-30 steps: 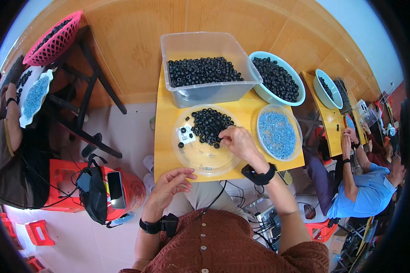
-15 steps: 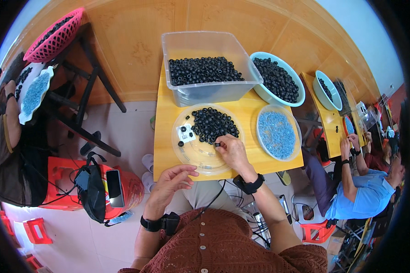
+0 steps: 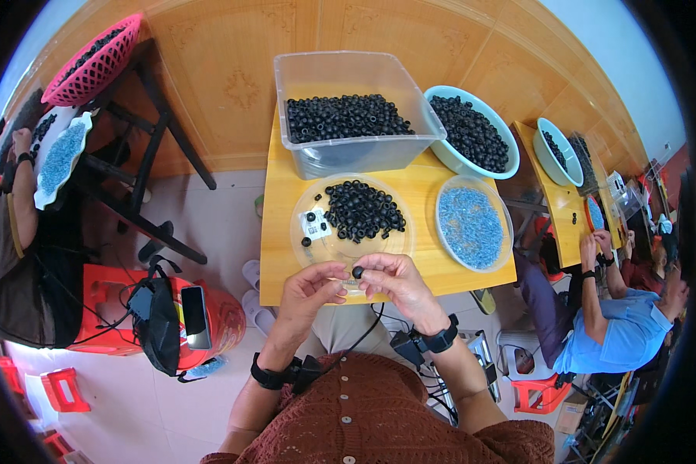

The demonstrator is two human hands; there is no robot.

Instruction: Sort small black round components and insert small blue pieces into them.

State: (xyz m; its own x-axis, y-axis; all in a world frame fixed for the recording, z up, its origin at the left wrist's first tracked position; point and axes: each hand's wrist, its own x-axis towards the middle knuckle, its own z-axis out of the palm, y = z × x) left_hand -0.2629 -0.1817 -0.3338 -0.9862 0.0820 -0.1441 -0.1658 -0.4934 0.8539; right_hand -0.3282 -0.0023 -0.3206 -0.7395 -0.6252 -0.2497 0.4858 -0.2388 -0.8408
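**Two hands meet on one small black ring at the near table edge**

Two hands come together over the near edge of your yellow table (image 3: 282, 255), so start with the big things and work down. Farthest from you stands the clear plastic tub (image 3: 340, 77), holding a layer of black rings. To its right sits a pale blue bowl (image 3: 503, 151) with more of them. Nearer, on the right, a round dish of blue bits (image 3: 470, 226) rests on the table. In the middle lies the clear round plate (image 3: 317, 247), with a heap of black rings (image 3: 362, 209) on its far half and a small white tag (image 3: 315, 224) to the left of the heap.

Your right hand (image 3: 398, 282) pinches a single black ring (image 3: 357, 271) between thumb and fingertips, just over the plate's near rim. Your left hand (image 3: 309, 290) is curled beside it, fingertips pinched close to the ring from the left; whether it holds a small piece of its own is too fine to tell. The ring sits between both hands, nearer your right, and being round it shows no long axis. The heap lies straight ahead, just beyond your fingers.
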